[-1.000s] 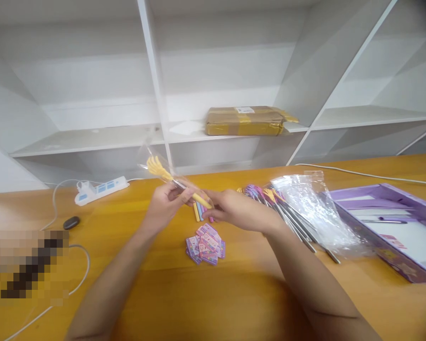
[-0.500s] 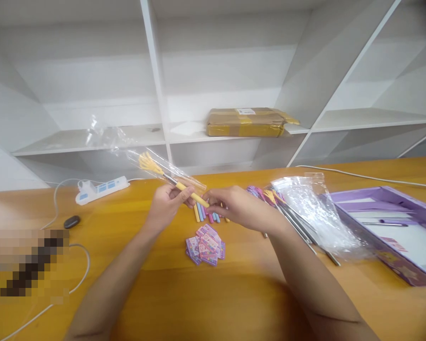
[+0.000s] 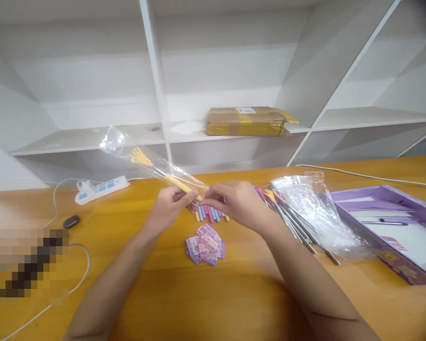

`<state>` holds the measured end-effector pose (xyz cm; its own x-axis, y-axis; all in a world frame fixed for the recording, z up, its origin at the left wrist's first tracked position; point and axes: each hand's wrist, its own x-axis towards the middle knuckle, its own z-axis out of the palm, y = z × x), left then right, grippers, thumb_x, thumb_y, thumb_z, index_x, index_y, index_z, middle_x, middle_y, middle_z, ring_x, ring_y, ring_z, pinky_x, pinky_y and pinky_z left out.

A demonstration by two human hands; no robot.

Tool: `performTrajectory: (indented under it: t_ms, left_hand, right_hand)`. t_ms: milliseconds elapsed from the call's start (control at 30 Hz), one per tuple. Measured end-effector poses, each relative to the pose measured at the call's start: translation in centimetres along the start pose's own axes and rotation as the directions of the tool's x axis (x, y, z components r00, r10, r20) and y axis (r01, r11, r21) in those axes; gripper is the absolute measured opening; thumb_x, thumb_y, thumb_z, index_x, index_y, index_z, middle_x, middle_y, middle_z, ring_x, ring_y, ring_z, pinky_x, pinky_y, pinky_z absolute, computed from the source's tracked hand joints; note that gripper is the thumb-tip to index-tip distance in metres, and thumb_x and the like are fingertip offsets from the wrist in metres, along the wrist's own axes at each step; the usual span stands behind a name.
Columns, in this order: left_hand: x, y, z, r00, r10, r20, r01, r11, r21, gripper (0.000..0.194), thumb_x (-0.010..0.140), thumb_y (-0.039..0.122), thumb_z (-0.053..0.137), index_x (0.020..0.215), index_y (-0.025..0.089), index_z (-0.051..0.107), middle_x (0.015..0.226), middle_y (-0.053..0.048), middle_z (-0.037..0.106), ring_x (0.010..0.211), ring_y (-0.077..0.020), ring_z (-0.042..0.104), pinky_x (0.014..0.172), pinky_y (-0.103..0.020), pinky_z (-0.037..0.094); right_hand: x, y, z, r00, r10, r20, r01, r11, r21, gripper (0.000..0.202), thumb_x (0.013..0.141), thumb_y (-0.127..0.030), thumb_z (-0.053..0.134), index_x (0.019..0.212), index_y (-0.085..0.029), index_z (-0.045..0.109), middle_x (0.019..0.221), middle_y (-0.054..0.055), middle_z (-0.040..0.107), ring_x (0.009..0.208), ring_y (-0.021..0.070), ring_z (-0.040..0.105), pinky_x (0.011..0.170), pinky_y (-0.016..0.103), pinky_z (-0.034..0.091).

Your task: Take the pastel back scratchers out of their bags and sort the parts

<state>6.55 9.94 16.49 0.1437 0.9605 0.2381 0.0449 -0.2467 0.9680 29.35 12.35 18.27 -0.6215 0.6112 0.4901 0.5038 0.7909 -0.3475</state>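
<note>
A yellow back scratcher with a small hand-shaped head and a metal rod lies inside a long clear plastic bag, tilted up to the left. My left hand is closed around the handle end through the bag. Beside it, my right hand pinches the bag's near end; its fingertips are close to the handle's tip. Behind and below my hands, several coloured handles lie in a row, partly hidden. Nearer to me is a loose pile of small pink and purple printed cards.
At right lie several back scratchers with metal rods, a stack of clear bags and a purple open box. A power strip, cables and a small black object are at left. A taped carton sits on the shelf.
The back scratcher has slid further up and left into the bag, so less handle sticks out by my right hand. The bag's far end has straightened out.
</note>
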Motion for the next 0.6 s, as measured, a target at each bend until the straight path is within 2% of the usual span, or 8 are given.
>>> performTrajectory:
  t_ms: [133,233,300,400,467,533,600]
  left_hand:
    - [-0.1,0.3,0.0,0.999,-0.009,0.037,0.008,1.000,0.019,0.045,0.087,0.056,0.083,0.088,0.012,0.076,0.071,-0.008,0.075,0.063,-0.0192,0.071,0.063,-0.030,0.060]
    - [0.0,0.2,-0.1,0.998,-0.012,0.068,0.011,1.000,0.017,0.044,0.091,0.055,0.080,0.089,0.012,0.075,0.069,-0.007,0.074,0.062,-0.0179,0.071,0.063,-0.029,0.059]
    - [0.2,0.2,-0.3,0.999,-0.004,0.049,0.004,1.000,0.000,0.043,0.091,0.054,0.080,0.087,0.012,0.073,0.069,-0.007,0.074,0.062,-0.0177,0.071,0.063,-0.029,0.059]
    - [0.4,0.5,-0.7,0.999,0.012,-0.035,-0.014,0.998,-0.056,0.042,0.087,0.052,0.084,0.088,0.012,0.070,0.069,-0.006,0.073,0.060,-0.0174,0.070,0.060,-0.028,0.058]
    - [0.4,0.8,-1.0,0.997,0.009,-0.074,-0.016,0.996,-0.093,0.044,0.085,0.049,0.087,0.100,0.013,0.067,0.070,-0.004,0.073,0.057,-0.0166,0.068,0.057,-0.028,0.056]
    - [0.4,1.1,-1.2,0.996,0.000,-0.084,-0.010,0.994,-0.110,0.050,0.084,0.047,0.088,0.112,0.015,0.062,0.070,-0.001,0.071,0.054,-0.0156,0.066,0.053,-0.027,0.054]
    - [0.4,1.2,-1.4,0.996,-0.005,-0.088,-0.005,0.994,-0.109,0.051,0.086,0.047,0.086,0.115,0.016,0.059,0.069,0.000,0.071,0.053,-0.0154,0.065,0.051,-0.026,0.052]
  right_hand:
    - [0.1,0.4,0.9,0.992,0.062,-0.109,-0.073,0.993,-0.096,0.054,0.103,-0.069,0.054,0.094,-0.018,0.068,0.073,0.003,0.074,0.059,0.0120,0.060,0.060,0.025,0.030]
    - [0.3,0.6,1.4,0.986,0.063,-0.152,-0.088,0.983,-0.163,0.057,0.103,-0.072,0.051,0.101,-0.018,0.068,0.074,0.004,0.074,0.060,0.0129,0.061,0.059,0.025,0.027]
    - [0.4,0.5,1.5,0.987,0.033,-0.158,-0.063,0.981,-0.186,0.056,0.105,-0.070,0.048,0.105,-0.018,0.068,0.073,0.004,0.073,0.062,0.0135,0.061,0.059,0.026,0.028]
    - [0.3,0.1,1.0,0.992,0.021,-0.122,-0.041,0.985,-0.166,0.051,0.109,-0.063,0.045,0.112,-0.018,0.068,0.076,0.003,0.072,0.062,0.0134,0.060,0.061,0.026,0.033]
    - [0.2,-0.1,0.3,0.998,0.031,-0.060,-0.036,0.995,-0.098,0.048,0.107,-0.062,0.052,0.124,-0.020,0.064,0.085,0.003,0.073,0.063,0.0133,0.060,0.062,0.026,0.038]
    - [0.0,-0.1,-0.4,1.000,0.006,0.002,-0.006,1.000,-0.020,0.060,0.099,-0.062,0.066,0.143,-0.022,0.054,0.104,0.006,0.073,0.069,0.0138,0.063,0.063,0.027,0.044]
    - [-0.1,0.1,-0.7,0.997,-0.067,0.028,0.067,0.998,-0.010,0.068,0.096,-0.055,0.074,0.151,-0.025,0.048,0.124,0.010,0.066,0.077,0.0151,0.064,0.065,0.028,0.048]
